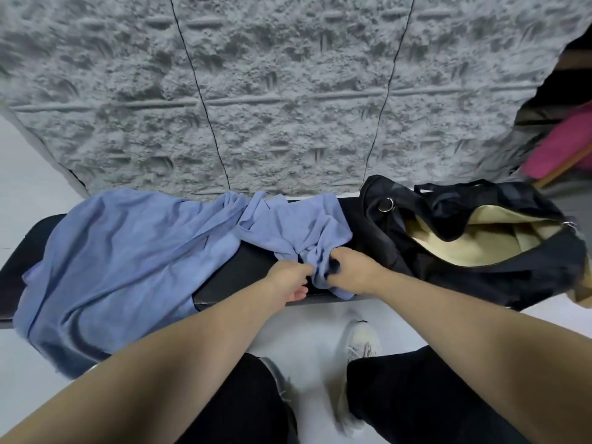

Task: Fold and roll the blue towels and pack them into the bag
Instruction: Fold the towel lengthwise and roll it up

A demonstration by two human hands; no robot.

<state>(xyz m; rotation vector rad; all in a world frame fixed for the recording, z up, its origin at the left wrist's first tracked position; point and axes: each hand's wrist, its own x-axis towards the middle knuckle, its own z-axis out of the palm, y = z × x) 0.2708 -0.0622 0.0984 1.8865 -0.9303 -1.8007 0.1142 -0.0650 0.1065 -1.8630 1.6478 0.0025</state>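
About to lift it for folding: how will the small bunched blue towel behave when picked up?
Likely floppy: the small towel lies creased and bunched where both hands grip it. Probably light, since it drapes thinly. It may sag off the bench.

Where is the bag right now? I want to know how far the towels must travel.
In the head view the black bag lies open at the bench's right end, just right of the right hand.

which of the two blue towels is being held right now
The smaller, crumpled towel beside the bag: both hands grip its near corner. The big towel lies spread at left, untouched.
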